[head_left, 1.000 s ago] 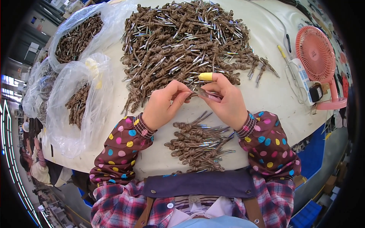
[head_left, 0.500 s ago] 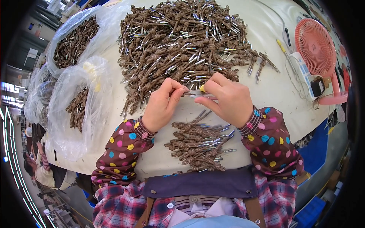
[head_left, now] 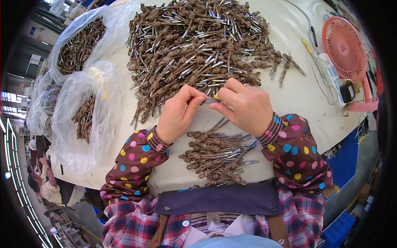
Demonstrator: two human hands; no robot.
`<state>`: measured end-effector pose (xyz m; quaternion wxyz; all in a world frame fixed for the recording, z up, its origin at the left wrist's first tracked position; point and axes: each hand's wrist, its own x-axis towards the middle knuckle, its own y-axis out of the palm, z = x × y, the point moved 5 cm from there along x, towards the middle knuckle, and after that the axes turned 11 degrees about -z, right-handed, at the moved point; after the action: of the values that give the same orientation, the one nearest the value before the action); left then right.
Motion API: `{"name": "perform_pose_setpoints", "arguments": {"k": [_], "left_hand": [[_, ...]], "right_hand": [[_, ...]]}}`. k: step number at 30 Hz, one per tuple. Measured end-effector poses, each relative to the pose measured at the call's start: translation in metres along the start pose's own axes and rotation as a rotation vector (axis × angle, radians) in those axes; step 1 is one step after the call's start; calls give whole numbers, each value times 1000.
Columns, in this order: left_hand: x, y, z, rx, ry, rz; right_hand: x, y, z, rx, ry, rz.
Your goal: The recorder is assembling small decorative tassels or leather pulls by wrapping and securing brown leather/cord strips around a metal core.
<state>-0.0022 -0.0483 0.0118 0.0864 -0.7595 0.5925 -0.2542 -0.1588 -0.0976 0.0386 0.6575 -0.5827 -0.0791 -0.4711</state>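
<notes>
Above the near table my left hand (head_left: 180,113) is closed, pinching the end of what looks like a brown cord. Just across from it, my right hand (head_left: 247,107) is closed round a small silver tool (head_left: 211,101); a bit of yellow shows at its fingers, and most of the tool is hidden. The two sets of fingertips nearly meet. Below them lies a small pile of knotted brown shoelaces (head_left: 215,157) with silver tips. Beyond the hands spreads a much larger heap of the same knotted shoelaces (head_left: 186,53).
Clear plastic bags (head_left: 62,124) holding more brown laces stand at the left. On the right are a pink fan (head_left: 345,47), a white power strip (head_left: 334,78) with cables and a yellow-handled screwdriver (head_left: 307,46). A person (head_left: 47,186) works at the far left.
My fingertips have drawn slightly closer, and the tool's silver parts, spread apart before, now show less between them. The piles have not moved.
</notes>
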Motion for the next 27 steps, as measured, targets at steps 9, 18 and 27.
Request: {"name": "perform_pose_setpoints", "arguments": {"k": [9, 18, 27], "left_hand": [[-2, -2, 4, -84, 16, -66], [13, -36, 0, 142, 108, -173], [-12, -80, -10, 615, 79, 26]], "right_hand": [[-1, 4, -24, 410, 323, 11], [-6, 18, -20, 614, 571, 281], [-23, 22, 9, 498, 65, 459]]}}
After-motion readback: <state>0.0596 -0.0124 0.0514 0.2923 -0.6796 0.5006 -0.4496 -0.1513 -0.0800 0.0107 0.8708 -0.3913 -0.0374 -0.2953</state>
